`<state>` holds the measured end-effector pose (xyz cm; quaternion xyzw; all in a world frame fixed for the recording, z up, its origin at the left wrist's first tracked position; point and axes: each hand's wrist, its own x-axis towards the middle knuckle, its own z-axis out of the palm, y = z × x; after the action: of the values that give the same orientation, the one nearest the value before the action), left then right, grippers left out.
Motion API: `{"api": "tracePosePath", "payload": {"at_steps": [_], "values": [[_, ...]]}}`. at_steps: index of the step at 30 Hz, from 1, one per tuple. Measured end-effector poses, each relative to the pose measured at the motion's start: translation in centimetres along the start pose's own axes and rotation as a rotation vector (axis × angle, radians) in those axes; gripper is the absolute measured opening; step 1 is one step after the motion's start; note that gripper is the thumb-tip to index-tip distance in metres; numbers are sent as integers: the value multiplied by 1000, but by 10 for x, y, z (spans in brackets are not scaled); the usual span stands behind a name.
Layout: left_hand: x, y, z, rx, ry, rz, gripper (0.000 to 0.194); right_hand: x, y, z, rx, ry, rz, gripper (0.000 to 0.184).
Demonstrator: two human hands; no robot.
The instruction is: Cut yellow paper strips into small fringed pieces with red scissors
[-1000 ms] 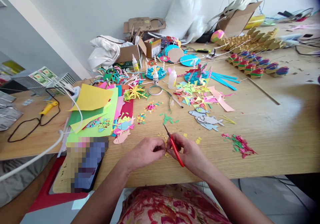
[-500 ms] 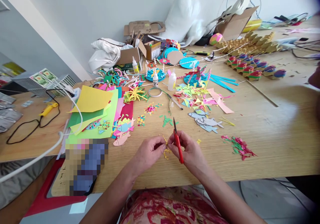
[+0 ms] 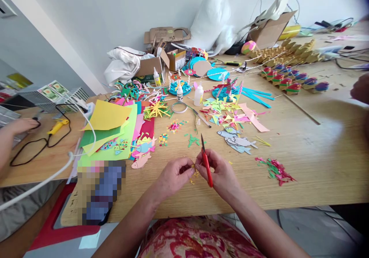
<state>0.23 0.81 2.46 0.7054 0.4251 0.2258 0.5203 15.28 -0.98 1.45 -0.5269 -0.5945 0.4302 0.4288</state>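
Note:
My right hand (image 3: 221, 173) is closed around red-handled scissors (image 3: 206, 167), whose dark blades point away from me. Its thumb and fingertips also meet those of my left hand (image 3: 174, 175), which is closed in a pinch. Between the fingertips shows a bit of yellow paper, largely hidden by the fingers. Small yellow paper scraps (image 3: 195, 178) lie just below them on the table. Beyond the scissor tips are green paper cuttings (image 3: 192, 140). Grey-blue paper fish (image 3: 238, 141) lie to the right of these, and a pink paper fish (image 3: 141, 161) lies to the left.
Coloured paper sheets (image 3: 108, 114) are stacked at left, above a blurred-out phone (image 3: 103, 192). Glue bottles (image 3: 198, 95), paper strips and blue decorated discs stand farther back. Red and green scraps (image 3: 276, 171) lie at right. Other people's hands show at the far left (image 3: 24, 125) and right edge.
Another person's hand has come into view at the far left, and one at the right edge shows lower. My own hands stay together, nearly in place; the scissors have shifted only slightly.

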Motion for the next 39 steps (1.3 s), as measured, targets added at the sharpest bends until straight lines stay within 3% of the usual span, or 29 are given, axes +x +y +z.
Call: {"api": "tracePosePath", "payload": {"at_steps": [4,9,13,39], "values": [[1,-2,2,-114,45,-20,20,-3,-4,-3,-42,-7,-14,11],[-4,5,-8,-255,88,-44,18,-17,-9,-15,-250,-155,-40,26],[-7,12,-12,-310,121,-30,19,-28,-8,-17,-353,-245,-15,26],[-6,12,-9,-350,43,-53,21,-30,-9,-15,-435,-254,-94,26]]}}
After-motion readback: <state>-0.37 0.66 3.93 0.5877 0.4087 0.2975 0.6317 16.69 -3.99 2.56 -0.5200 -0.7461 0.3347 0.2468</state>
